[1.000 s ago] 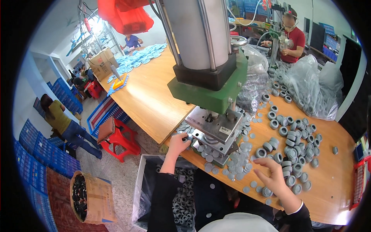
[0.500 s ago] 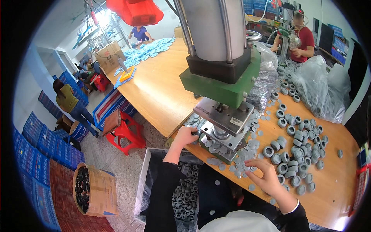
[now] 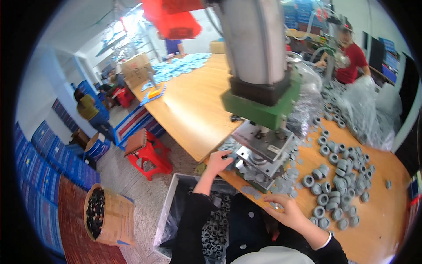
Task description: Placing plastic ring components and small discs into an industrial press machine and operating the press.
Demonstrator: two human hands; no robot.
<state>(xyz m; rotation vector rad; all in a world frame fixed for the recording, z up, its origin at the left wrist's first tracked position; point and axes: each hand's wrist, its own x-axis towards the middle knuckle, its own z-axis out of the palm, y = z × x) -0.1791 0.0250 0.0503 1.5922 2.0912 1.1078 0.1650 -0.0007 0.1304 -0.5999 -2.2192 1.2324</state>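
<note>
My left hand (image 3: 217, 162) is at the left side of a green and grey press (image 3: 265, 136), over a heap of thin grey discs (image 3: 228, 144). A gap shows between its index finger and thumb, and the other fingers are partly hidden. By the table's front edge, my right hand (image 3: 286, 211) reaches leftward, fingers stretched and apart. Loose grey discs (image 3: 288, 186) lie close to its fingertips. Between the hands, the press's lower metal plate (image 3: 254, 161) has more discs around it. Thick grey rings (image 3: 343, 176) are piled to the right.
Below the table, a white-rimmed box (image 3: 163, 215) contains many grey rings. A cardboard drum (image 3: 115, 215) and a red stool (image 3: 151, 158) stand on the floor at left. Clear plastic bags (image 3: 369, 110) sit at the table's far right. A person in red (image 3: 351, 64) works beyond.
The whole view has shifted, so the press and table sit further right and lower. My right hand's fingers have moved left and lie flatter by the discs. My left hand stays beside the press.
</note>
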